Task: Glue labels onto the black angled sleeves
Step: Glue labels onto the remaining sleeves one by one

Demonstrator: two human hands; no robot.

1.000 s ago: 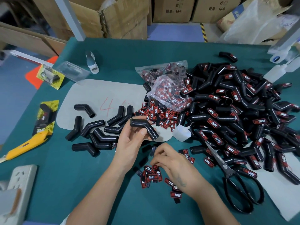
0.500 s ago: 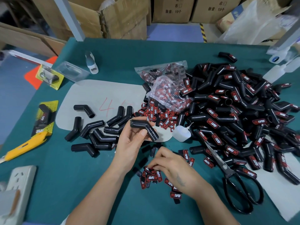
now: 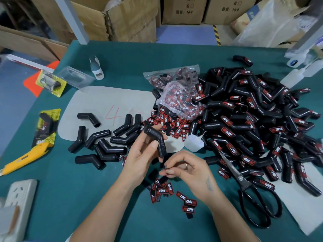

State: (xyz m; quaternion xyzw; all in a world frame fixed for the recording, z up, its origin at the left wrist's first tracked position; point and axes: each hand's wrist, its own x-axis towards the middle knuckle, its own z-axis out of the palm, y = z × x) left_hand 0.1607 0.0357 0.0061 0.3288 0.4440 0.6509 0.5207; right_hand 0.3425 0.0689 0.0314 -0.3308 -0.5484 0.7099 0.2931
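Our left hand (image 3: 143, 152) gripped a bare black angled sleeve (image 3: 156, 140) near the desk (image 3: 87, 198) centre, fingers (image 3: 153, 144) curled round it. Our right hand (image 3: 187, 169) pinched what looked like one label (mostly hidden) just near of the sleeve, above the loose labels (image 3: 167, 190). Step judged: label picked, glue not yet on. The next move likely called for the glue bottle (image 3: 194, 144), right of the sleeve, while unlabelled sleeves (image 3: 104, 142) waited left and the labelled pile (image 3: 253, 119) lay right.
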